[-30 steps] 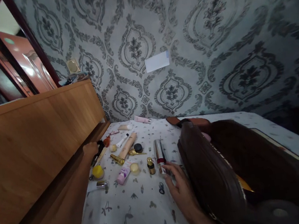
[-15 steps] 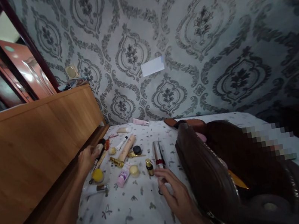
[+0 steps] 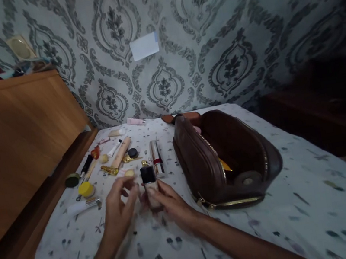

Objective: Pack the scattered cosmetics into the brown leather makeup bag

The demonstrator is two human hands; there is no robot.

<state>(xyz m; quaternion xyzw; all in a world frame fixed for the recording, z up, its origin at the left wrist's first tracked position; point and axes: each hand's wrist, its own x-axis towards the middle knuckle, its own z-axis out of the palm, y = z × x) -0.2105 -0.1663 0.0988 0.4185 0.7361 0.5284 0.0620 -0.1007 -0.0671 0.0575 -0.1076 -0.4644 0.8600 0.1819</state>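
Upright in my right hand (image 3: 173,201) is a bottle (image 3: 148,176) with a black cap, its lower part behind my fingers. Just left of it, my left hand (image 3: 121,205) is raised with thumb and fingers apart, holding nothing. A silver tube with a red band (image 3: 156,156) lies behind the bottle. Further left are a peach tube (image 3: 121,153), a gold tube (image 3: 110,170), a round black lid (image 3: 133,153), a yellow-lidded jar (image 3: 85,189) and a white tube (image 3: 82,206). The brown bag (image 3: 200,160) stands unzipped to the right, something orange inside.
A patterned white cloth (image 3: 292,215) covers the table. A wooden board (image 3: 25,148) rises along the left side. The patterned wall (image 3: 226,29) stands behind, with a white paper (image 3: 144,46) on it. A pink tube (image 3: 135,121) lies near the wall.
My left hand has moved from the far left items to the middle. My right hand now holds the black-capped bottle. The view has shifted right and down.
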